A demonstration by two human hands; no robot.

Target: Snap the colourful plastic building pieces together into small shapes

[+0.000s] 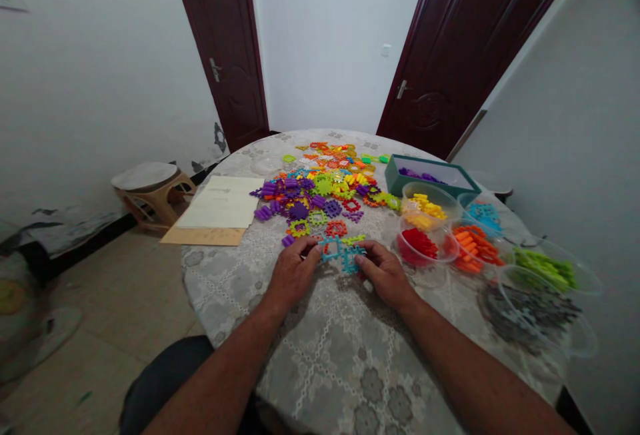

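My left hand and my right hand rest on the round table, fingers curled onto a small flat assembly of blue interlocking plastic pieces that lies between them. Each hand pinches one side of it. Just beyond lies a spread pile of colourful interlocking pieces in purple, yellow, orange, green and red.
Clear bowls to the right hold sorted pieces: red, yellow, orange, blue, green. A teal box stands behind them. Papers overhang the left table edge. A stool stands on the floor.
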